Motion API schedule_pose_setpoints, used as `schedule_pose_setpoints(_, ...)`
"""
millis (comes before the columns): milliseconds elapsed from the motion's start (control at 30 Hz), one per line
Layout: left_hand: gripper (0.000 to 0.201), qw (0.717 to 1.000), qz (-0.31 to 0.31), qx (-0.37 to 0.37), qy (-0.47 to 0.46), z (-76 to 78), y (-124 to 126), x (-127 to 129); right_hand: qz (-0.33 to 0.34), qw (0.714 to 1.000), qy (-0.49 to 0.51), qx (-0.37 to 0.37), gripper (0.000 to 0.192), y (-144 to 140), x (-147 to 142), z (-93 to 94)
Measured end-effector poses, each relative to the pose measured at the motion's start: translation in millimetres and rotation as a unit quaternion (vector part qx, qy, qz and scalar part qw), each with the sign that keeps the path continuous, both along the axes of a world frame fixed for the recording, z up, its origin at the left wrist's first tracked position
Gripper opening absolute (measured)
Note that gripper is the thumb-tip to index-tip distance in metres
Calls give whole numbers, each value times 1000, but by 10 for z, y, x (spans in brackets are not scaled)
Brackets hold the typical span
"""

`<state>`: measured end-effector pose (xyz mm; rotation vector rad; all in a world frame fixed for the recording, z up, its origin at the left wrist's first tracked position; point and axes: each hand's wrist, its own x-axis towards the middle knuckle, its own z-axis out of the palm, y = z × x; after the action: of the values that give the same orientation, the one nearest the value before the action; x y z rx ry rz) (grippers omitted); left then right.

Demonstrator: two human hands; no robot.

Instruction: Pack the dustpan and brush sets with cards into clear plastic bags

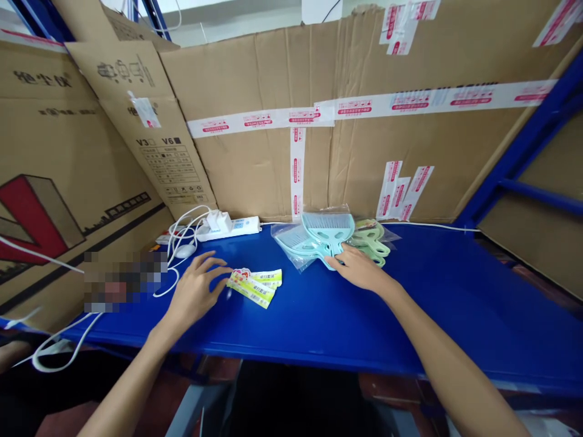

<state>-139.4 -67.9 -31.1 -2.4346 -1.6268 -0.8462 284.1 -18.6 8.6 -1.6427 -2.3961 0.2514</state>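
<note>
My left hand (197, 288) rests on the blue shelf top (455, 303) with fingers spread, its fingertips touching a small stack of yellow-green printed labels (255, 284). My right hand (359, 269) lies flat farther right, fingertips on the handle of a pale blue plastic dustpan (327, 229). The dustpan sits on clear plastic bags (286, 238) holding more blue pieces. Just behind my right hand lies a pile of light green plastic pieces (372, 238). Neither hand grips anything.
A white power strip (230, 226) with a plug and looped white cables (182, 243) lies at the back left. Taped cardboard sheets (346, 139) wall the back and left. A blue rack frame (523, 158) rises at the right.
</note>
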Motion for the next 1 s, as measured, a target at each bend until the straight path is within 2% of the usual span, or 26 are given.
schedule_pose_setpoints(67,32,991,-106,-73,46,114,47,4,10,1000,-11,1,61,-6,30,26)
schedule_pose_setpoints(133,52,972,-169,-149,66,206,167,46,20,1000,-3,8,64,-21,27,55)
schedule_pose_setpoints(200,66,961,-179,-198,68,257,308,98,34,999,18,21,64,-36,0,73)
schedule_pose_setpoints(233,67,958,-177,-217,66,269,368,122,42,998,28,29,62,-39,-16,73)
schedule_pose_setpoints(333,53,949,-172,-257,57,266,461,164,61,996,40,50,58,-19,-56,49)
schedule_pose_setpoints(433,42,944,-180,-276,30,221,428,154,54,996,39,52,60,17,-71,26)
schedule_pose_setpoints(500,49,946,-172,-276,10,180,374,125,44,997,33,51,61,19,-79,31)
schedule_pose_setpoints(600,57,950,-128,-283,12,144,300,95,29,998,25,53,62,-26,-97,71)
schedule_pose_setpoints(700,45,952,-134,-275,6,185,271,176,28,999,26,33,55,-77,-112,125)
schedule_pose_setpoints(833,25,967,-190,-166,-16,306,301,540,43,999,21,15,48,-75,-111,179)
schedule_pose_setpoints(900,22,974,-198,-109,3,331,329,754,41,999,28,15,46,-57,-99,185)
schedule_pose_setpoints(1000,24,971,-216,-79,56,301,341,953,48,998,38,-11,46,-39,-62,163)
